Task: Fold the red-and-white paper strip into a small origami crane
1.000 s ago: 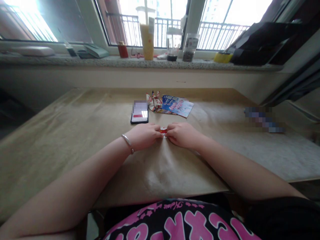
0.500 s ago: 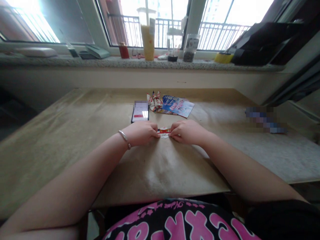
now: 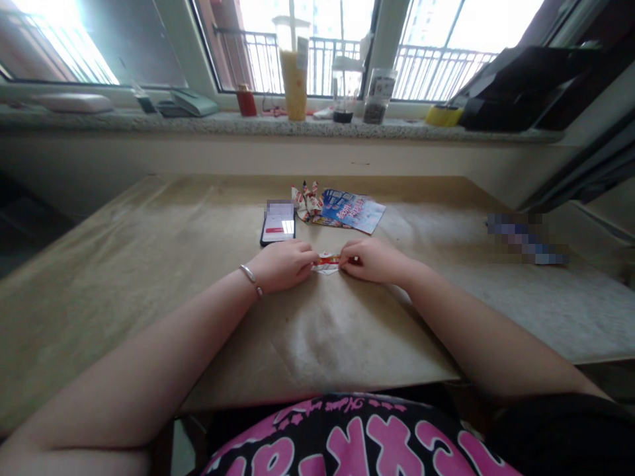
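A small folded piece of printed paper (image 3: 327, 264), white with red and yellow, lies on the table between my hands. My left hand (image 3: 292, 262) has its fingers closed at the paper's left end, and a silver bangle circles that wrist. At the right end, my right hand (image 3: 368, 258) pinches the paper between thumb and forefinger. The fingers cover both ends of the paper. Just beyond my left hand lies a phone (image 3: 279, 223) with its screen lit. Behind the paper are a crumpled, folded paper shape (image 3: 308, 201) and several blue printed cards (image 3: 358, 211), fanned out.
A pale brown cloth covers the table (image 3: 307, 350). Far right lies a blurred-out bluish item (image 3: 526, 239). On the windowsill (image 3: 238, 129) stand a tall yellow drink cup (image 3: 292, 73), a red jar (image 3: 246, 101), clear containers (image 3: 380, 96) and a black bag (image 3: 516, 92).
My left hand has shifted slightly right, its fingers now more over the paper's left end. My right fingers have moved a little right, with more of the paper's lower right showing.
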`<action>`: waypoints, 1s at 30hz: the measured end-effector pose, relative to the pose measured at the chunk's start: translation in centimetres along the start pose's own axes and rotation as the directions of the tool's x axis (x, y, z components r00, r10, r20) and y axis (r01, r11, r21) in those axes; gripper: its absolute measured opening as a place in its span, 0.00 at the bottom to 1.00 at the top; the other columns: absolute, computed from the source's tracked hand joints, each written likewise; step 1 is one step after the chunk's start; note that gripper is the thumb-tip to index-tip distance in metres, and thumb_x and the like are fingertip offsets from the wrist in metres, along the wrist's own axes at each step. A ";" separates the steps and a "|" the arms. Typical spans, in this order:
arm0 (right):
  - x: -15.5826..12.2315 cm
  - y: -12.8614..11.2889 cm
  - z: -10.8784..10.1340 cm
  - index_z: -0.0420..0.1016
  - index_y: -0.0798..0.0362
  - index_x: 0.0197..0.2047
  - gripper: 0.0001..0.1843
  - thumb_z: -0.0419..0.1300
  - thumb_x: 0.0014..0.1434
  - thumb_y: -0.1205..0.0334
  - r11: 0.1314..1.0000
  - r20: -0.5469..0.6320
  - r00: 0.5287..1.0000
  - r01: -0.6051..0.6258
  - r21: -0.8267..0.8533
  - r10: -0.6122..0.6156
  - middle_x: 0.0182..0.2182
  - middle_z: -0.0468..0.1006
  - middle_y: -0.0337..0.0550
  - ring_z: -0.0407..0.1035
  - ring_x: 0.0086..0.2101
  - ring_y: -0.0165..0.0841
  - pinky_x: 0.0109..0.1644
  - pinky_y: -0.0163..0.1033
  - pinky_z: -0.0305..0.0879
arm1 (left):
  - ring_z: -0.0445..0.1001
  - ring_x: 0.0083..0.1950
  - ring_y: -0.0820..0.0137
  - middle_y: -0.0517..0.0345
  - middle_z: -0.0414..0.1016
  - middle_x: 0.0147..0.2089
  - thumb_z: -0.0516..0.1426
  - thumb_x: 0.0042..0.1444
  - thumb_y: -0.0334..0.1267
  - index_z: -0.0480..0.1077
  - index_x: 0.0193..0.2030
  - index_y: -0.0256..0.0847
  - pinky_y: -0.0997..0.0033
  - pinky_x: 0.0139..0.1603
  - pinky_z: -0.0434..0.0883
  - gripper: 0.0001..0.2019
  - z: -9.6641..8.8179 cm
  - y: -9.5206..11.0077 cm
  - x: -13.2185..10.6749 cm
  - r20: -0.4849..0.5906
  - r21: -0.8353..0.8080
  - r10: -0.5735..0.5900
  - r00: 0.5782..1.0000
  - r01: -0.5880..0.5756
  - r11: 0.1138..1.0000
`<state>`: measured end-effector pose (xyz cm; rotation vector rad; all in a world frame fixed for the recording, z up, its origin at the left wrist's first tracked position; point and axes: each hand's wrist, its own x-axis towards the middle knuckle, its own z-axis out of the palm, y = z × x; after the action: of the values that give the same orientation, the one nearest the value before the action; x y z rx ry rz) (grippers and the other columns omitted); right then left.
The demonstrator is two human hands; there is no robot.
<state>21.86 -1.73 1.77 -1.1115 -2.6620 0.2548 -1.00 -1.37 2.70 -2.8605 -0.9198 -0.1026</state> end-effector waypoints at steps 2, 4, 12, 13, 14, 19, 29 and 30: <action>0.1 0.2 0.2 0.76 0.53 0.32 0.08 0.55 0.53 0.65 0.999 -0.023 0.999 -0.031 0.011 0.032 0.31 0.76 0.42 0.66 0.29 0.28 0.34 0.33 0.58 | 0.70 0.38 0.68 0.53 0.72 0.36 0.48 0.58 0.35 0.69 0.41 0.38 0.70 0.38 0.66 0.10 0.4 0.0 0.1 -0.037 -0.063 -0.048 0.998 0.046 0.997; 0.1 0.3 0.6 0.75 0.54 0.32 0.08 0.54 0.54 0.65 0.996 -0.069 0.994 -0.080 0.028 0.082 0.30 0.75 0.42 0.66 0.29 0.28 0.34 0.33 0.59 | 0.70 0.40 0.67 0.52 0.72 0.39 0.49 0.57 0.36 0.67 0.44 0.37 0.70 0.40 0.67 0.11 0.8 -0.1 0.2 -0.065 -0.126 -0.093 0.994 0.084 0.988; 0.6 -0.3 2.1 0.74 0.53 0.45 0.15 0.55 0.55 0.58 0.971 -0.229 0.943 -0.235 0.052 0.241 0.40 0.72 0.46 0.68 0.36 0.31 0.43 0.36 0.63 | 0.69 0.49 0.62 0.47 0.70 0.50 0.50 0.57 0.37 0.64 0.55 0.36 0.62 0.51 0.67 0.19 1.4 0.6 0.1 -0.082 -0.133 -0.149 0.985 0.138 0.982; 0.6 -0.3 2.1 0.75 0.53 0.44 0.15 0.56 0.55 0.57 0.971 -0.225 0.945 -0.237 0.035 0.239 0.40 0.72 0.46 0.68 0.37 0.32 0.44 0.37 0.63 | 0.68 0.50 0.62 0.47 0.70 0.50 0.49 0.57 0.38 0.64 0.55 0.36 0.62 0.52 0.67 0.19 1.3 0.8 0.1 -0.079 -0.119 -0.165 0.983 0.155 0.981; 0.6 -0.3 2.2 0.75 0.53 0.44 0.15 0.56 0.55 0.57 0.973 -0.216 0.950 -0.228 0.023 0.228 0.40 0.72 0.47 0.68 0.38 0.33 0.45 0.38 0.63 | 0.68 0.50 0.61 0.47 0.70 0.50 0.50 0.57 0.38 0.63 0.55 0.36 0.61 0.52 0.67 0.19 1.3 1.0 0.1 -0.079 -0.113 -0.175 0.981 0.166 0.980; 0.7 -0.1 2.2 0.77 0.52 0.44 0.16 0.56 0.56 0.56 0.987 -0.185 0.970 -0.155 0.038 0.159 0.41 0.73 0.47 0.67 0.42 0.34 0.49 0.39 0.62 | 0.69 0.48 0.63 0.50 0.72 0.46 0.52 0.54 0.36 0.61 0.54 0.37 0.64 0.49 0.68 0.20 0.9 1.5 0.2 -0.094 -0.198 -0.253 0.963 0.230 0.953; 0.9 -0.1 2.3 0.77 0.56 0.39 0.15 0.57 0.56 0.55 0.975 -0.230 0.959 -0.124 0.184 0.165 0.36 0.75 0.47 0.67 0.39 0.34 0.45 0.39 0.62 | 0.70 0.46 0.65 0.51 0.71 0.45 0.52 0.55 0.34 0.62 0.50 0.38 0.66 0.46 0.68 0.15 1.1 1.1 0.3 -0.179 -0.221 -0.126 0.976 0.085 0.971; 1.0 -0.2 2.3 0.76 0.56 0.38 0.14 0.57 0.55 0.56 0.965 -0.237 0.954 -0.132 0.225 0.186 0.35 0.75 0.46 0.68 0.38 0.33 0.43 0.38 0.62 | 0.70 0.46 0.65 0.51 0.71 0.45 0.52 0.55 0.34 0.62 0.51 0.38 0.66 0.47 0.68 0.16 1.1 1.1 0.3 -0.172 -0.214 -0.117 0.978 0.079 0.974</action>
<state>20.39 -1.36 -0.20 -1.2035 -2.2654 0.3814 -0.06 -1.93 1.54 -2.9236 -1.0693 -0.4916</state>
